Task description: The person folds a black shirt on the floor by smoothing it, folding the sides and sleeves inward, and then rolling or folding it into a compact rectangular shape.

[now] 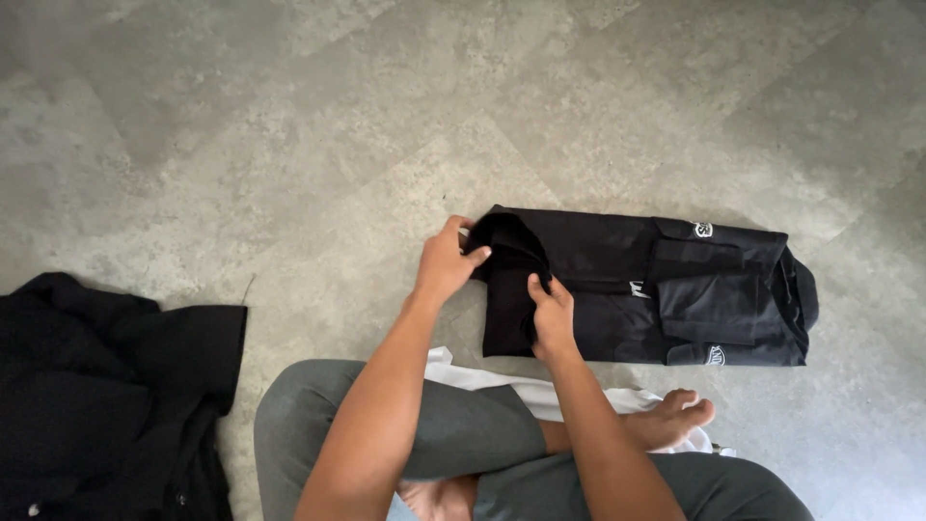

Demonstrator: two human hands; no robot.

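Grey-trousered crossed legs [434, 434] sit nearest, just beneath both hands. The left hand [446, 262] and right hand [552, 316] each pinch the rolled end of a black folded garment [675, 289] on the grey floor [289, 125]; small white logo patches lie right of the right hand. A black clothing heap [106, 386] lies far left of the left hand.

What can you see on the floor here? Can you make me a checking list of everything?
Surface: grey stone-look floor, person sits cross-legged on it.
Job's things: black folded garment lying flat; its left end is being rolled or folded.
Clutter: black clothes pile at left; white cloth under the legs.
Grippers: left hand grips the garment's rolled edge; right hand presses on the same end.
Cables: nothing seen.
Surroundings: grey trousers, bare foot; no other person seen.
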